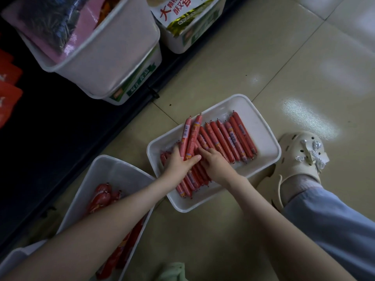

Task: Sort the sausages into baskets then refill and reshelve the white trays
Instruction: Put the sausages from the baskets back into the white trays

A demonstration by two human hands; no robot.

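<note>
Sorting, early on.
Your left hand (179, 162) grips two pale sausages (187, 134) in the white tray (261, 126), right hand (216, 163) flat beside (basket (113, 169) left of it barely filled).

A tray (261, 118) of sausages (223, 138) sits on the floor (263, 57), a basket (113, 171) to its left, bins (113, 57) behind, a shoe (298, 157) at right

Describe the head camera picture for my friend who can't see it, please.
Two bare hands reach into a white tray of red sausages on a tiled floor; the left hand grips two paler sausages and the right hand rests on the row beside them. A white basket at lower left holds darker sausages.
</note>
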